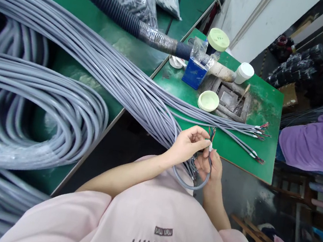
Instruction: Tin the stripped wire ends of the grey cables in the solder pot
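Note:
Both my hands are closed on the end of one grey cable [189,187], which bends in a loop below them. My left hand [190,141] pinches close to the white band where the jacket ends, just under the thin coloured wires [212,133] that fan upward. Under that, my right hand [211,167] grips the jacket. A thick bundle of grey cables [141,93] runs from the upper left to my lap. Just beyond my hands, several stripped cable ends [258,131] with white bands and coloured wires lie on the green table [268,108].
A soot-stained metal frame [243,113] holds a small square pot [228,100] and a brush-like stick [242,96]. Around it stand a pale green lid [208,101], a white tub [244,72] and a blue box [195,73] under a ribbed hose [111,8]. Cable coils [82,125] fill the left. A person's purple sleeve [319,140] is at right.

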The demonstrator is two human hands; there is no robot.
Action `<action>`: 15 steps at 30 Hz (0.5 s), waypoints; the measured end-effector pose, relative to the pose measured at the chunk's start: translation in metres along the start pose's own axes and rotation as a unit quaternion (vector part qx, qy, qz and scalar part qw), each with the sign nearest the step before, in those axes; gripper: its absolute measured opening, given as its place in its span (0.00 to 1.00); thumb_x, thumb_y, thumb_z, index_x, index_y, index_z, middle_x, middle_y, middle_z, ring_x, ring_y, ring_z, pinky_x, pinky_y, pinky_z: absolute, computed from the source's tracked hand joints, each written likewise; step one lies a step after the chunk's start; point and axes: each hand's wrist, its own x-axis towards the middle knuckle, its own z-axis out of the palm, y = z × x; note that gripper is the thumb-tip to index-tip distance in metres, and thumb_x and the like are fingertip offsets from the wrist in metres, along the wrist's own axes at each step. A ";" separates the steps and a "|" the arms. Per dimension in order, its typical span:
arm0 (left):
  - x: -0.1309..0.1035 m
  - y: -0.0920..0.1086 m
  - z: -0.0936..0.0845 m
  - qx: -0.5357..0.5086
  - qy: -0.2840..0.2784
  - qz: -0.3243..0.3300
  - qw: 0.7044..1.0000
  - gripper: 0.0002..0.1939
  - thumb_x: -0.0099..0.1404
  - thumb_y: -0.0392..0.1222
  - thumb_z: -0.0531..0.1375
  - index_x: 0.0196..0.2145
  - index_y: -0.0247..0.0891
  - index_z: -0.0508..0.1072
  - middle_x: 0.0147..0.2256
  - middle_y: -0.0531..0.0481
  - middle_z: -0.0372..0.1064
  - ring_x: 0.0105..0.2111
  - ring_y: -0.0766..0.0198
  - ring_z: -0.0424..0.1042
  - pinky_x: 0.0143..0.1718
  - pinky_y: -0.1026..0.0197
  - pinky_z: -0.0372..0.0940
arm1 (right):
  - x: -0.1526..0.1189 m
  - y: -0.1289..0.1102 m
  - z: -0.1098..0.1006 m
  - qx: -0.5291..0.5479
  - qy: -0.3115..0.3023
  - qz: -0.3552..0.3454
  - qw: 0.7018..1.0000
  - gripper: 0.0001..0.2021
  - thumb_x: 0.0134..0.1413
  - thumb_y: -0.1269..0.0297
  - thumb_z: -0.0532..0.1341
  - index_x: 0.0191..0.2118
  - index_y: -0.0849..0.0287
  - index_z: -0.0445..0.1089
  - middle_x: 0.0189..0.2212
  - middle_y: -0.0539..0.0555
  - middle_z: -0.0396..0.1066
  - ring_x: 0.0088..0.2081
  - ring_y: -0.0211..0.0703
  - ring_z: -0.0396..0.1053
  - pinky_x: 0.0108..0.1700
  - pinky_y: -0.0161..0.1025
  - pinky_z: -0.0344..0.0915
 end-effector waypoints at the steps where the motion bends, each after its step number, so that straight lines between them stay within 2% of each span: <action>1: 0.000 0.000 0.000 0.003 0.000 0.004 1.000 0.14 0.56 0.46 0.68 0.34 0.36 0.70 0.20 0.57 0.67 0.20 0.70 0.69 0.26 0.66 0.64 | 0.000 0.000 0.000 0.003 -0.002 -0.001 1.000 0.16 0.55 0.50 0.63 0.26 0.57 0.70 0.06 0.39 0.46 0.11 0.28 0.38 0.17 0.30 0.47; 6: 0.000 -0.001 0.001 0.014 0.008 0.014 1.000 0.13 0.56 0.46 0.67 0.36 0.35 0.74 0.19 0.57 0.67 0.20 0.70 0.69 0.26 0.65 0.64 | 0.001 0.000 0.000 -0.006 -0.003 -0.002 1.000 0.17 0.54 0.48 0.63 0.26 0.56 0.68 0.05 0.38 0.46 0.11 0.29 0.38 0.16 0.30 0.47; 10: 0.001 -0.004 -0.002 0.042 0.040 0.010 0.998 0.13 0.56 0.45 0.67 0.36 0.35 0.76 0.20 0.57 0.66 0.21 0.72 0.66 0.26 0.66 0.62 | 0.001 0.001 0.002 -0.027 0.000 -0.006 1.000 0.17 0.55 0.48 0.62 0.26 0.56 0.66 0.05 0.38 0.44 0.10 0.29 0.38 0.17 0.30 0.48; 15: 0.003 -0.005 -0.003 0.072 0.063 0.007 0.995 0.12 0.53 0.45 0.69 0.33 0.35 0.76 0.21 0.57 0.66 0.20 0.73 0.65 0.25 0.67 0.61 | 0.001 0.003 0.003 -0.040 -0.009 -0.021 0.999 0.16 0.55 0.49 0.62 0.26 0.57 0.68 0.05 0.38 0.47 0.10 0.29 0.40 0.18 0.32 0.49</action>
